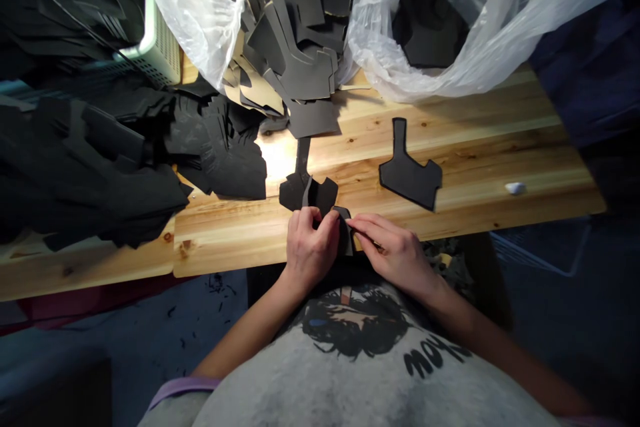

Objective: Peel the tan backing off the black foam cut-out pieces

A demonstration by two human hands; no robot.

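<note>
Left hand [311, 247]: thumb and finger pinching a small dark piece [345, 232] at the near edge of the wooden counter [500, 153].
Right hand [400, 247]: fingertips drawn together at the right side of that piece; too small to tell whether they grasp it.
Beyond left hand: a dark stemmed cutout [290, 195] lying on the counter, stem pointing away from the person.
Right of it, well apart: a similar black cutout [410, 179], flat, with raised-looking edging.
Far right: a small white lump [515, 188].
Left: a broad heap of dark sheets [75, 173], near a pale green basket [165, 47].
Far side: grey cutouts [305, 70] piled up, and a clear plastic bag [385, 67] with dark pieces inside.
</note>
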